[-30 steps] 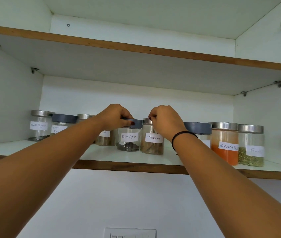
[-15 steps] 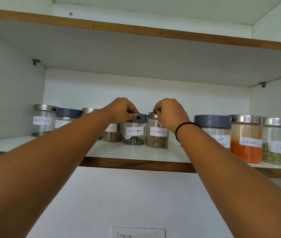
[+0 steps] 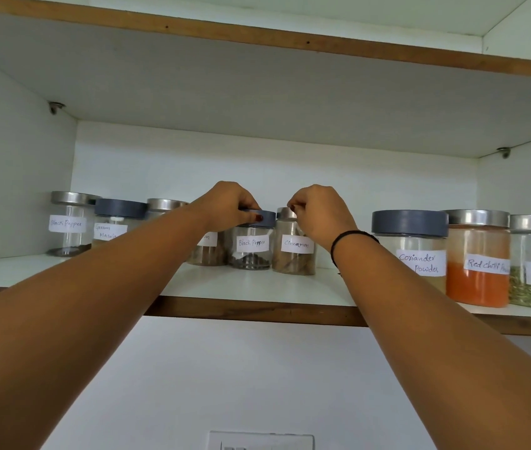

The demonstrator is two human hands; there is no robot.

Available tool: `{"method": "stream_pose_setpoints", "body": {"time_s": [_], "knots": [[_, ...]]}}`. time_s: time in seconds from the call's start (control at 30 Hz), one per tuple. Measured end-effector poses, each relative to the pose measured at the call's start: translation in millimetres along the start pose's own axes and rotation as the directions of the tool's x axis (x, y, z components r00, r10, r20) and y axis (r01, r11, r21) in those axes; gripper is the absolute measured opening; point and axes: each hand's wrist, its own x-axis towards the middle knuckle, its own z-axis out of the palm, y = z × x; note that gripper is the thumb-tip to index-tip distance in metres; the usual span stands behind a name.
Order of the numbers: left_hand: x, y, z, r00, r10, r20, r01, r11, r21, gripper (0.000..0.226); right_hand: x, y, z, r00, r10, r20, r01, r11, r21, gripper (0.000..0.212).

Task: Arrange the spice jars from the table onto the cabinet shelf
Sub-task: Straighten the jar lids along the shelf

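Spice jars are settling in: the grey-lidded Black Pepper jar (image 3: pixel 252 246) and the Cinnamon jar (image 3: pixel 295 254) are standing side by side midway along the cabinet shelf (image 3: pixel 257 284), back from its front edge. Your left hand (image 3: pixel 228 204) and right hand (image 3: pixel 322 212) are still pinching their lids and barely shifting them, so you are likely just aligning.

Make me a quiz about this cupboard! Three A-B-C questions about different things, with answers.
1. Which jar stands between the Cinnamon jar and the Red Chilli Powder jar? A. Garam Masala B. Coriander Powder C. middle Black Pepper
2. How many jars on the shelf have grey lids? A. one B. three C. six
3. What is the right hand doing? A. hanging loose B. holding a spoon C. pinching the Cinnamon jar's lid
Answers: 1 B, it fills that gap. 2 B, Garam Masala, middle Black Pepper and Coriander Powder wear grey. 3 C, its fingers curl on that lid.
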Motion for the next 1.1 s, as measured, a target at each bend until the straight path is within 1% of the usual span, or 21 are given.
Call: {"method": "stream_pose_setpoints", "body": {"time_s": [0.13,0.23,0.3,0.37,0.5,0.63,0.73,0.9,1.1], "knots": [[-2,1,4,0.999,0.03,-0.029,-0.028,0.998,0.051,0.022,-4,0,-2,1.0,-0.003,0.002,0.003,1.0,0.0,0.034],[-6,2,8,0.998,0.039,-0.052,-0.036,0.997,0.066,0.025,-4,2,0,0.999,-0.01,0.031,0.01,1.0,-0.021,0.037],[-7,2,9,0.997,0.043,-0.062,-0.038,0.997,0.064,0.026,-4,3,2,1.0,-0.018,-0.006,0.018,1.0,-0.021,0.035],[-8,1,8,0.997,0.043,-0.066,-0.039,0.998,0.054,0.026,-6,4,4,0.998,-0.021,-0.063,0.022,1.0,0.016,0.031],[-9,-2,8,0.996,0.042,-0.08,-0.039,0.998,0.041,0.035,-7,7,4,0.994,0.008,-0.111,0.006,0.992,0.129,0.026],[-10,-3,9,0.995,0.042,-0.09,-0.039,0.999,0.038,0.022,-9,11,1,0.982,0.098,-0.161,-0.055,0.966,0.251,0.022],[-10,-2,7,0.991,0.038,-0.127,-0.036,0.999,0.013,0.021,-9,12,-1,0.977,0.115,-0.178,-0.06,0.955,0.291,0.021],[-11,-4,3,0.988,0.006,-0.155,-0.013,0.999,-0.046,0.021,-8,16,1,0.984,0.129,-0.126,-0.086,0.95,0.3,0.021],[-10,-3,5,0.989,0.008,-0.145,-0.014,0.999,-0.043,0.027,-10,13,1,0.994,0.097,-0.056,-0.08,0.963,0.256,0.019]]}}
